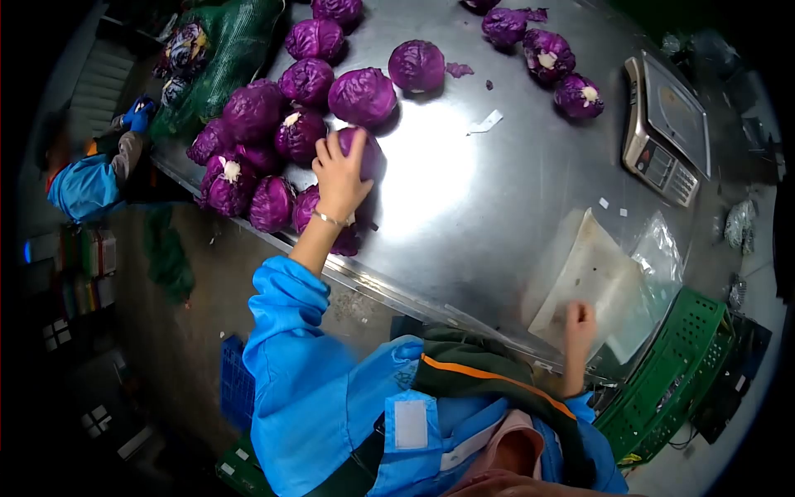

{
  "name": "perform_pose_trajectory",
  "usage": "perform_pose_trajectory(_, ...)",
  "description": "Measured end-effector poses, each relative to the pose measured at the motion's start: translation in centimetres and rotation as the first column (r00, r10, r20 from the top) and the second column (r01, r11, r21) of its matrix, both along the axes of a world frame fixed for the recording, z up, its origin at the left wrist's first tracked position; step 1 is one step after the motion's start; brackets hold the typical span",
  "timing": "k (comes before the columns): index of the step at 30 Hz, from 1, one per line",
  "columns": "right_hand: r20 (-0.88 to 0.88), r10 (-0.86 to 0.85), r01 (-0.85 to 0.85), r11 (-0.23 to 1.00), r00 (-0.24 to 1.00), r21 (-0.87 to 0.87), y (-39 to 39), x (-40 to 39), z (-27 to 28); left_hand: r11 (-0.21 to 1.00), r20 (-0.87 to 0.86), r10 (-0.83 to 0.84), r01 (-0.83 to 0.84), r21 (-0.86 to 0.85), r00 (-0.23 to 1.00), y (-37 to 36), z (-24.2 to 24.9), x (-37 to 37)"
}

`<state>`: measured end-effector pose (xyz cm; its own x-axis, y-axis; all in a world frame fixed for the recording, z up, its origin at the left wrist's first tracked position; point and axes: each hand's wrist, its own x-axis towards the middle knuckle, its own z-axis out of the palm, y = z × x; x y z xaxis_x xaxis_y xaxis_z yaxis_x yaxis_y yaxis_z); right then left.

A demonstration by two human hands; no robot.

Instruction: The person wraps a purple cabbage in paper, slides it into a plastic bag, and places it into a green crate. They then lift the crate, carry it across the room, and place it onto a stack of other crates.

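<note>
Head view, left to right: co-worker in blue jacket (87, 186) at far left, below and beside a green net sack (240, 58); next, a crowded heap of purple cabbages (252, 112) on the metal tabletop (464, 248), several with pale stem ends showing. Left hand (338, 180) at the heap's right edge, fingers spread wide and bent over one cabbage (373, 156), touching it; firmness of grip, cannot tell. White scrap (486, 123) lies mid-surface; more cabbages (548, 56) sit toward the far edge. Right hand (580, 325) over a pale sheet (590, 265), fingers curled narrow; whether anything is pinched, cannot tell. Clear plastic (660, 248) beside the sheet, green crate (687, 356) nearer, digital scale (662, 128) beyond
</note>
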<state>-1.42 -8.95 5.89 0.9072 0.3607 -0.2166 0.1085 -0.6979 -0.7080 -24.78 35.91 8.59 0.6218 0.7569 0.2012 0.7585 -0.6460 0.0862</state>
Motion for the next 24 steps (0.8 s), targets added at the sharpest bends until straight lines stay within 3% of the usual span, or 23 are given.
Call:
perform_pose_trajectory(1,0.213,-0.022,0.01,0.998,0.977,0.056,-0.4,1.5,0.1,0.994,-0.057,-0.097,0.099,0.037,0.994,-1.1,0.3,0.2)
perform_pose_trajectory(2,0.478,0.023,-0.007,0.999,0.878,-0.035,-1.0,2.9,0.6,0.984,-0.046,-0.176,0.177,0.029,0.983,-2.2,0.3,0.4)
perform_pose_trajectory(4,0.859,0.166,0.039,0.977,0.485,-0.21,-2.5,5.9,1.6,0.963,0.034,-0.254,0.256,-0.082,0.967,-4.6,0.4,1.1)
perform_pose_trajectory(6,0.879,0.244,0.394,0.822,0.41,-0.412,-5.7,8.1,-1.2,0.9,0.251,-0.103,0.198,-0.388,0.962,-5.8,-0.1,2.2)
perform_pose_trajectory(7,0.787,0.172,0.39,0.794,0.593,-0.467,-8.1,9.1,-3.2,0.812,0.376,-0.008,0.225,-0.538,0.927,-5.9,-1.1,2.6)
perform_pose_trajectory(8,0.665,0.086,0.387,0.755,0.742,-0.529,-10.5,10.3,-5.3,0.605,0.418,0.164,0.244,-0.758,0.894,-6.5,0.3,3.3)
perform_pose_trajectory(9,0.304,-0.084,0.227,0.85,0.949,-0.475,-12.8,12.4,-7.6,0.279,0.493,0.362,0.412,-0.867,0.791,-7.9,2.7,4.0)
perform_pose_trajectory(10,-0.133,-0.178,0.125,0.934,0.975,-0.334,-14.7,13.6,-8.4,0.198,0.559,0.42,0.529,-0.825,0.715,-9.5,3.6,4.8)
perform_pose_trajectory(12,0.005,0.046,-0.045,0.985,0.999,-0.167,-11.7,11.2,-4.8,0.04,0.664,0.499,0.751,-0.659,0.557,-13.1,5.5,6.9)
perform_pose_trajectory(14,-0.234,-0.039,0.048,0.998,0.971,0.03,-9.0,9.7,-3.0,0.072,0.75,0.202,0.755,-0.652,0.629,-16.9,8.8,10.3)
perform_pose_trajectory(15,-0.188,0.077,-0.081,0.997,0.979,-0.016,-8.0,9.6,-2.5,0.104,0.736,0.029,0.73,-0.675,0.676,-19.0,9.8,12.2)
perform_pose_trajectory(17,-0.174,0.153,-0.144,0.988,0.973,0.06,-6.2,9.5,-3.6,0.375,0.693,-0.428,0.812,-0.448,0.58,-23.4,6.8,16.5)
perform_pose_trajectory(19,-0.348,-0.033,0.044,0.999,0.937,0.024,-4.1,9.2,-1.4,0.47,0.514,-0.566,0.764,-0.442,0.645,-27.7,2.4,19.5)
perform_pose_trajectory(22,-0.356,-0.075,0.199,0.924,0.931,0.325,-2.9,7.1,-1.1,0.505,0.507,-0.6,0.785,-0.36,0.619,-31.1,-0.6,20.8)
perform_pose_trajectory(24,-0.308,-0.074,0.151,0.96,0.949,0.235,-3.1,5.9,-1.9,0.501,0.587,-0.549,0.797,-0.338,0.595,-30.7,0.0,20.0)
